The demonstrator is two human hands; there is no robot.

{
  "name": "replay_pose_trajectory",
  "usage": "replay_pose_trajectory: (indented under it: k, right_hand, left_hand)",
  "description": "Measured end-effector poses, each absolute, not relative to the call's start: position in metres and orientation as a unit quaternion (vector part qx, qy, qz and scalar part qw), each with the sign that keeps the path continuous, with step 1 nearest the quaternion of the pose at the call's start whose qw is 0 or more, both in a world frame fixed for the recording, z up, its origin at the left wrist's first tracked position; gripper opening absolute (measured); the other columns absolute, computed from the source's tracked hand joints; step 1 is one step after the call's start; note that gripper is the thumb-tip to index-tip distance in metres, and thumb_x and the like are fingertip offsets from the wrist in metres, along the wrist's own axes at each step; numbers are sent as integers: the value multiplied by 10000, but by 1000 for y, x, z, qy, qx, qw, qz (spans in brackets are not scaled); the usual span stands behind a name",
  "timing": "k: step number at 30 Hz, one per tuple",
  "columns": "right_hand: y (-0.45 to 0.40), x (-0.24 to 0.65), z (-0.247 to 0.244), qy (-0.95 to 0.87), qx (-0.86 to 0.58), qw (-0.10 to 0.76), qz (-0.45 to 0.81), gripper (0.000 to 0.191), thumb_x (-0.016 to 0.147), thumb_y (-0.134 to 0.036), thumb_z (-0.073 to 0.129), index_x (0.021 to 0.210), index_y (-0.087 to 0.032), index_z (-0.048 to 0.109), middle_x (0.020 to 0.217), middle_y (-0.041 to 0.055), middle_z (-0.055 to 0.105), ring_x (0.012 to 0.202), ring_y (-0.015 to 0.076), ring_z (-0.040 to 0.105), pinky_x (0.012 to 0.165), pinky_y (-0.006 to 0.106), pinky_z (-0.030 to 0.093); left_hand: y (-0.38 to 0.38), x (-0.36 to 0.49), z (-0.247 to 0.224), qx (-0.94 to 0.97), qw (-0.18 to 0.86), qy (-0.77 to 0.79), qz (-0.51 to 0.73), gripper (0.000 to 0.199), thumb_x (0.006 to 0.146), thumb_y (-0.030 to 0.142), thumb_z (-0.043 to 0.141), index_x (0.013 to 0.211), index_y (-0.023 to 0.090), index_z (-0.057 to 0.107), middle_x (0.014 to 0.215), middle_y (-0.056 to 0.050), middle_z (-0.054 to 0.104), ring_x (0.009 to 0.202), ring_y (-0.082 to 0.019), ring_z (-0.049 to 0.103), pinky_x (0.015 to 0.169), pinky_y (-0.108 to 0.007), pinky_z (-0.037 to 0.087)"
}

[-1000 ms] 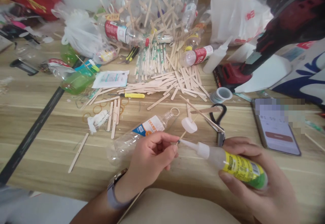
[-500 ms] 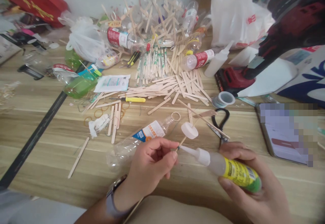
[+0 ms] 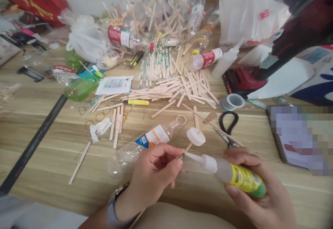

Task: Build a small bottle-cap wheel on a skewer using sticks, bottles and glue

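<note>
My left hand (image 3: 158,173) pinches a thin wooden stick (image 3: 189,147) between thumb and forefinger. A white foam disc (image 3: 196,137) is threaded on that stick, just beyond my fingertips, and a small dark band shows at the pinch. Wrapped in my right hand (image 3: 262,187) is a glue bottle (image 3: 244,177) with a yellow label and green base. Its long white nozzle tip meets the stick, or nearly so, beside my left fingertips. Behind my left hand lies a clear plastic bottle (image 3: 130,156) on its side. Black-handled scissors (image 3: 229,126) rest beyond my right hand.
Craft sticks (image 3: 166,90) are spread across the middle of the table (image 3: 52,135). A phone (image 3: 293,142) lies at the right, near a red and black power tool (image 3: 241,80) and a spool (image 3: 232,102). A yellow-handled tool (image 3: 137,102) and plastic bottles lie further back.
The camera view has shifted slightly. Both hands keep nearly the same pose, with the glue nozzle still at the stick.
</note>
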State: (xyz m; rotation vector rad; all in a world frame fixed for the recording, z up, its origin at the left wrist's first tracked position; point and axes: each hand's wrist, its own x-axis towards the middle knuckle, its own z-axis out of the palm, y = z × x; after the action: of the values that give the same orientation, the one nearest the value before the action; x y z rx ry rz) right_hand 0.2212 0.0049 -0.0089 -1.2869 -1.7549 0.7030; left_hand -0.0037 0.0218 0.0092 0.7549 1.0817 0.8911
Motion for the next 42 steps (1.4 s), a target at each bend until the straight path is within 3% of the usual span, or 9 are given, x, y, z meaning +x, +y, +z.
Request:
replay_pose_trajectory:
  k: [14,32,42]
  right_hand:
    - [12,214,-6,-697,-502,441,262,161,814,-278,624,955,-266,547,873,15,603,823,167,597,701,198,513]
    - [6,217,-6,-662,-527,460,271,202,786,-290,639,973,-299,565,867,40,595,791,245,610,646,328,526]
    - [7,215,-3,-694,-501,448,258,213,780,-248,642,971,-268,549,871,40,591,785,219,607,625,292,513]
  left_hand:
    - [24,-5,9,286,738,472,388,153,762,262,727,868,159,690,595,17,666,349,-12,456,337,-105,299]
    - [26,-6,6,276,739,473,393,150,758,259,723,865,158,689,579,26,651,336,-5,436,329,-102,280]
    - [25,-4,12,320,702,517,372,183,717,245,732,862,148,677,582,31,619,360,-20,451,349,-122,298]
